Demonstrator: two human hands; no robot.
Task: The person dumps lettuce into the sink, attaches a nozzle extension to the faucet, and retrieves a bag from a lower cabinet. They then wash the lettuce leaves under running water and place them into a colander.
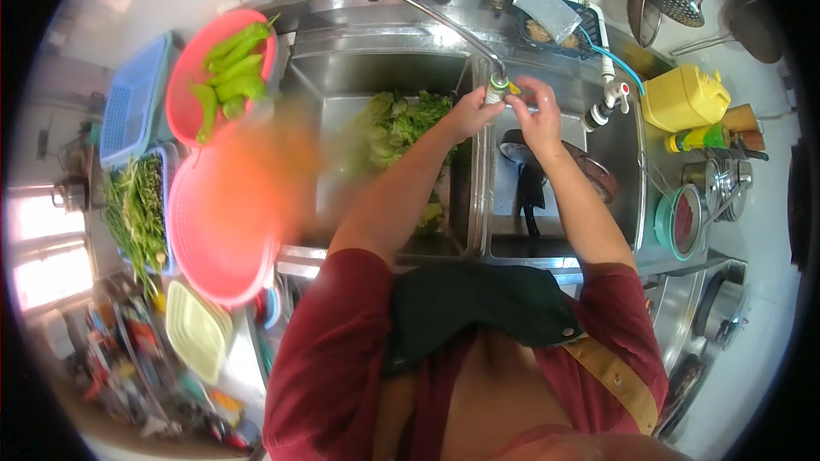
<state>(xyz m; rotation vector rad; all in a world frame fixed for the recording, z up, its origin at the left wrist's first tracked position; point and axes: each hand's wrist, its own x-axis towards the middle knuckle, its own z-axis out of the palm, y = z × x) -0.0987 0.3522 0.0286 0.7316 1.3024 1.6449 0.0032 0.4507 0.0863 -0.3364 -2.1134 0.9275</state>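
Note:
Above the divider of the steel double sink (pixel 478 230), both my hands meet at the green-ringed end of the metal faucet (pixel 498 85). My left hand (pixel 470 114) is closed around its left side. From the right, my right hand (pixel 536 113) curls its fingers and thumb against the same fitting, partly hiding it. A small yellow bit shows beside the fitting. Leafy greens (pixel 397 124) lie in the left basin, partly behind my left forearm. Under my right forearm, the right basin holds a dark pan (pixel 589 172) and a black-handled utensil (pixel 531 192).
Left of the sink are a pink basket of green peppers (pixel 235 77), another pink basket (pixel 192 222) behind an orange blur, a blue basket (pixel 132 111) and bundled greens (pixel 137 209). A yellow jug (pixel 683 98) and a green-rimmed bowl (pixel 679 222) stand right. A white valve (pixel 611 98) juts out.

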